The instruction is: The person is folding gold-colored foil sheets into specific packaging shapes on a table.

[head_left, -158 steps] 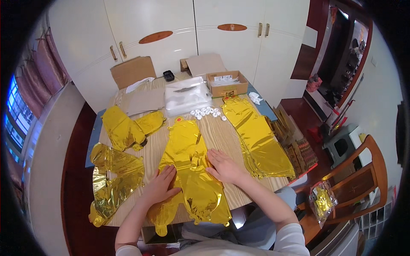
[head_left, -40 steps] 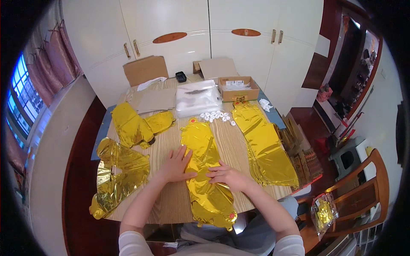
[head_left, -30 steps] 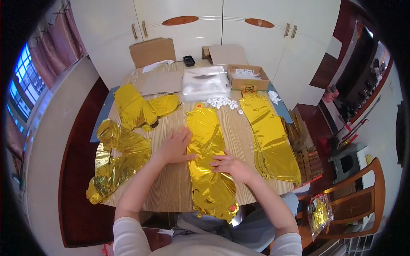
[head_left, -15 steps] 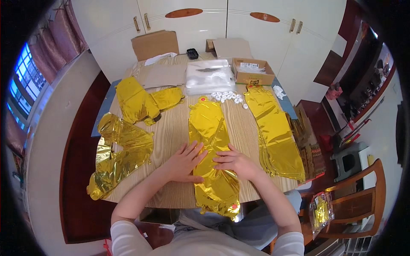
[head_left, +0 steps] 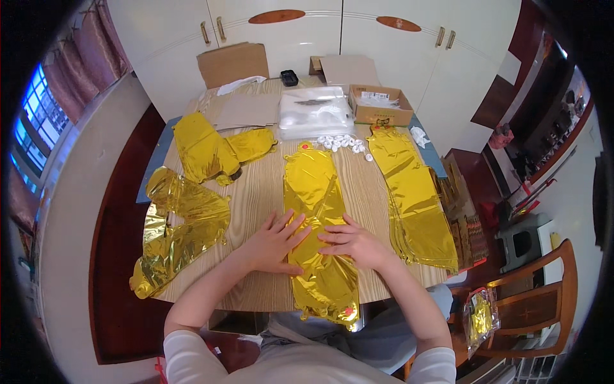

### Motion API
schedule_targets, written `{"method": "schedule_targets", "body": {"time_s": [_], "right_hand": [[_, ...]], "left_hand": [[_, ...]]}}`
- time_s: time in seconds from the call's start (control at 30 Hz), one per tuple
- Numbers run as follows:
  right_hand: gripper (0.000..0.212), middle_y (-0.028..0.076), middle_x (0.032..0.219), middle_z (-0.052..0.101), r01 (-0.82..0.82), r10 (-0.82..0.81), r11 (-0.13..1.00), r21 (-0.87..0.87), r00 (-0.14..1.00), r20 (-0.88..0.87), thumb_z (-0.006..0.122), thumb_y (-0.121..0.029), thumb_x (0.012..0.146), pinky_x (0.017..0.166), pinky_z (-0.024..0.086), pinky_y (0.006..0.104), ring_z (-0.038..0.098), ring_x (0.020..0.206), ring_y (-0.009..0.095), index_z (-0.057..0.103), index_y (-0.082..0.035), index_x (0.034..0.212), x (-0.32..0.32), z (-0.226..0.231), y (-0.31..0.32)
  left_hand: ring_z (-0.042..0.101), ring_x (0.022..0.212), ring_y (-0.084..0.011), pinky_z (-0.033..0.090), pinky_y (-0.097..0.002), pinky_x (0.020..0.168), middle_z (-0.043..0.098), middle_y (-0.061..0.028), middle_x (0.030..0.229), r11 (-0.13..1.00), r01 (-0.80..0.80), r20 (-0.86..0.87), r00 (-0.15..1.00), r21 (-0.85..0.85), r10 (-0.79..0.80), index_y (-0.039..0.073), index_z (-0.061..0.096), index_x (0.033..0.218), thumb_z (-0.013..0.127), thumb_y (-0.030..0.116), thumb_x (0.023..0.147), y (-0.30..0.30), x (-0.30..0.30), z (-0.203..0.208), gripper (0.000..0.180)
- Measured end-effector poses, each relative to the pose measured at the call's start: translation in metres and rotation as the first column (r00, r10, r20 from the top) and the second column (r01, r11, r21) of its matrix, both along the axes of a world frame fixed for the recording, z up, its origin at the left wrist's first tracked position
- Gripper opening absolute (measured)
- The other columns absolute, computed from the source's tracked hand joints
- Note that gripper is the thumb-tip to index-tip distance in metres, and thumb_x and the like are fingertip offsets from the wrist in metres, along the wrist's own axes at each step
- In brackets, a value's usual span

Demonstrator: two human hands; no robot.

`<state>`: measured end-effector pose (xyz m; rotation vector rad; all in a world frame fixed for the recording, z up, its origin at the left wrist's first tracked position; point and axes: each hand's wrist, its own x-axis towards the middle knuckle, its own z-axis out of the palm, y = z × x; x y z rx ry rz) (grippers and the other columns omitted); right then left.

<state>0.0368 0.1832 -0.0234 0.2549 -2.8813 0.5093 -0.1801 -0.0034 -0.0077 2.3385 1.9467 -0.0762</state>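
A flat gold foil balloon [head_left: 312, 179] lies lengthwise before me, with a small red mark near its far end and another near its close end, which hangs past the table edge. My left hand [head_left: 275, 245] rests on its left side, fingers spread. From the right, my right hand [head_left: 355, 244] lies on the foil with its fingers stretched out. Neither hand grips anything. On the right is a stack of gold foil balloons [head_left: 416, 198]. To the left lie a crinkled gold foil balloon [head_left: 185, 233] and, farther back, more folded gold foil [head_left: 204, 150].
Behind the balloon sit several small white rolls [head_left: 342, 142], a pile of clear plastic bags [head_left: 313, 112] and an open cardboard box [head_left: 382, 114]. Cardboard pieces [head_left: 246, 113] and a black tray [head_left: 289, 78] are at the back. A wooden chair [head_left: 543, 301] holding a packaged gold item stands right.
Both hands stay flat on the foil in almost the same place. The view has shifted very slightly; nothing has been taken hold of or let go.
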Motion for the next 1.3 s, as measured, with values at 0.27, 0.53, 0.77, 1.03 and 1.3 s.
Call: {"method": "schedule_targets", "body": {"time_s": [0.27,0.53,0.77,1.03,1.3], "right_hand": [[0.056,-0.001,0.139,0.056,-0.009,0.009,1.0,0.008,1.0,0.01,0.069,-0.005,0.068,0.115,0.026,0.057,0.046,0.133,0.023,0.068,-0.025,0.12,0.0,-0.002,0.001],[0.059,-0.001,0.139,0.056,-0.009,0.008,1.0,0.028,0.999,0.037,0.071,-0.006,0.065,0.116,0.025,0.0566,0.045,0.134,0.023,0.068,-0.026,0.121,0.0,0.0,0.0],[0.053,-0.005,0.137,0.057,-0.008,0.006,0.999,0.042,0.998,0.06,0.069,-0.01,0.069,0.116,0.023,0.0586,0.046,0.133,0.023,0.069,-0.028,0.12,-0.001,0.004,-0.001],[0.049,-0.006,0.135,0.06,-0.006,0.006,1.0,0.002,0.998,0.069,0.067,-0.012,0.072,0.116,0.021,0.0595,0.047,0.133,0.023,0.07,-0.029,0.118,-0.002,0.005,-0.001],[0.05,-0.005,0.134,0.06,-0.003,0.002,1.0,0.003,0.996,0.088,0.068,-0.011,0.072,0.116,0.02,0.0598,0.045,0.134,0.023,0.069,-0.027,0.12,0.0,0.008,-0.001]], "left_hand": [[0.013,0.147,-0.0419,0.01,-0.0611,0.116,0.019,-0.0214,0.158,1.0,0.007,0.01,1.0,-0.026,-0.007,0.007,0.024,0.152,0.057,0.08,0.072,-0.001,-0.002,0.002,0.114],[0.011,0.148,-0.0405,0.01,-0.0606,0.116,0.017,-0.0209,0.158,0.997,0.0,-0.004,1.0,-0.083,0.0,0.007,0.022,0.153,0.059,0.082,0.068,-0.002,-0.003,0.008,0.119],[0.011,0.147,-0.0407,0.01,-0.0606,0.116,0.017,-0.0241,0.158,0.992,-0.02,-0.021,1.0,-0.121,0.018,0.004,0.022,0.152,0.058,0.08,0.07,0.0,0.0,0.016,0.118],[0.02,0.145,-0.0432,0.016,-0.0506,0.118,0.024,-0.0333,0.151,0.993,-0.046,0.14,0.99,0.113,0.03,-0.006,0.029,0.146,0.05,0.075,0.083,0.016,0.03,-0.019,0.105],[0.016,0.145,-0.0441,0.017,-0.0492,0.118,0.019,-0.0325,0.153,0.98,-0.197,0.058,0.979,0.024,0.195,-0.004,0.022,0.149,0.051,0.074,0.083,0.019,0.016,-0.006,0.107]]}}
